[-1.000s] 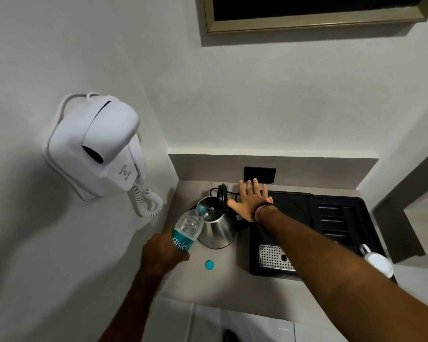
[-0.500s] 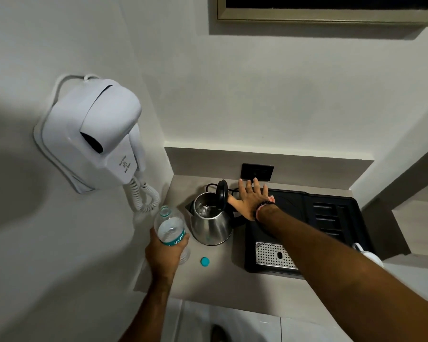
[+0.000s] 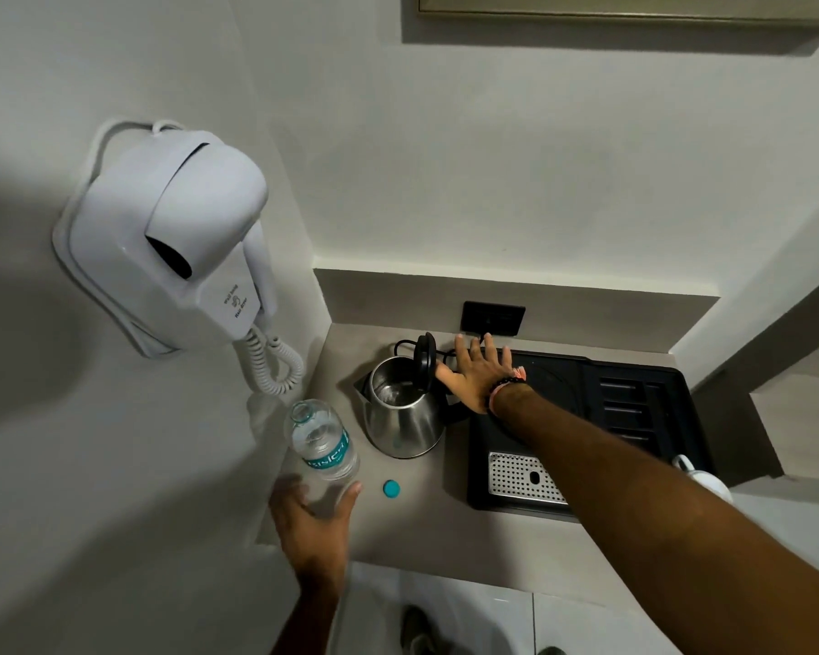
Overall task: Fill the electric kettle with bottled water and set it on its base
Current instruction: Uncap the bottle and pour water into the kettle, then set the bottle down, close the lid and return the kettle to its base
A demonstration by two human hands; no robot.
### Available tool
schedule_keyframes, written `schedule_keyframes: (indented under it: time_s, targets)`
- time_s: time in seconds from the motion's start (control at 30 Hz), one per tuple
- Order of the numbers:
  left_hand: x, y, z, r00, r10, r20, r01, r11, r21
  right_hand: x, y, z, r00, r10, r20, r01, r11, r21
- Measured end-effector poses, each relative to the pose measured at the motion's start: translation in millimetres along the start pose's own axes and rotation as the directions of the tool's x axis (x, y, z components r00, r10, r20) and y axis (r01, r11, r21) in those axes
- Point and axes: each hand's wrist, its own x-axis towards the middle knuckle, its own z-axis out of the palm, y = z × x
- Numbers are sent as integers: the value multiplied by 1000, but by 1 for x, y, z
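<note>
The steel electric kettle (image 3: 405, 418) stands on the beige counter (image 3: 426, 527) with its black lid (image 3: 424, 359) flipped up. Water shows inside it. My right hand (image 3: 478, 375) lies flat with fingers spread behind the kettle, its thumb touching the raised lid. The clear water bottle (image 3: 322, 442) stands uncapped on the counter to the left of the kettle, partly filled. My left hand (image 3: 313, 517) hovers just in front of the bottle's base, fingers apart, no grip on it. The blue bottle cap (image 3: 391, 488) lies on the counter between bottle and kettle.
A black tray (image 3: 634, 418) with a metal drip grid (image 3: 523, 479) sits right of the kettle, a white cup (image 3: 703, 479) at its right edge. A wall socket (image 3: 492, 318) and cord lie behind. A white hair dryer (image 3: 176, 248) hangs on the left wall.
The bottle went from tilted over the kettle to upright on the counter. My left hand has let go of it and drawn back. The right hand stayed at the lid.
</note>
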Motion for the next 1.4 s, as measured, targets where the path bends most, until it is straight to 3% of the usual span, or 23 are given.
schedule_keyframes:
  time_s: [0.1,0.17,0.27,0.43,0.57,0.67,0.8,0.93,1.03,1.1,1.27,1.4]
  targets:
    - [-31,-2,12,967,169,188,-193,974,118,-2,-1,-1,1000,4,2,-4,1000,18]
    - [-30,4,25,905,204,373,-297,931,211,-5,-2,-3,1000,8,8,-8,1000,15]
    - [-19,24,48,829,195,524,-438,809,393,-7,-3,-5,1000,20,19,-20,1000,8]
    - [-2,38,66,771,123,625,-546,632,550,-11,-5,-7,999,43,32,-43,999,13]
    - [10,37,71,742,112,661,-593,570,569,-13,-8,-9,998,52,43,-53,998,23]
    - [8,44,63,781,174,600,-541,668,511,-14,-9,-9,997,48,57,-50,998,25]
    - [1,80,30,846,344,407,-485,814,319,-15,-9,-10,997,39,65,-42,998,37]
    - [7,121,-7,824,550,138,-564,819,104,-14,-9,-9,998,21,65,-24,999,46]
    - [25,134,-38,772,619,-146,-601,785,150,-12,-8,-12,998,18,59,-20,1000,23]
    - [40,136,-54,774,577,-261,-549,817,178,-12,-7,-13,998,17,63,-19,1000,22]
    - [52,128,-61,858,467,-213,-437,882,175,-14,-7,-11,998,18,60,-18,1000,10]
    - [49,121,-57,863,456,-217,-432,889,148,-13,-7,-11,998,11,63,-12,1000,12]
